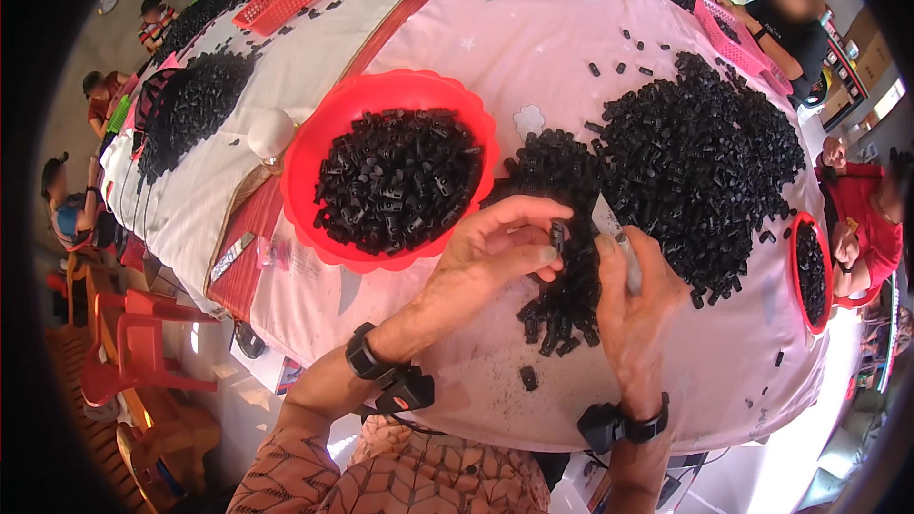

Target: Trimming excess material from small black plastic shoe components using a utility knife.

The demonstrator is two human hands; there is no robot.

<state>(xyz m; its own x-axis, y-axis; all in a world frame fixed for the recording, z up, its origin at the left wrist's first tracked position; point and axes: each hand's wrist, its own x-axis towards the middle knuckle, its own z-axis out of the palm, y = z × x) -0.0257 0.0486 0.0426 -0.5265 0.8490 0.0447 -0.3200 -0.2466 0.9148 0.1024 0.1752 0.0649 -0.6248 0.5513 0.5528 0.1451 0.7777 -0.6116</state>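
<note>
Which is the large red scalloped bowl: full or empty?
Well filled, not empty: small black plastic pieces hide the bottom of the red bowl, leaving its rim and upper wall showing.
</note>
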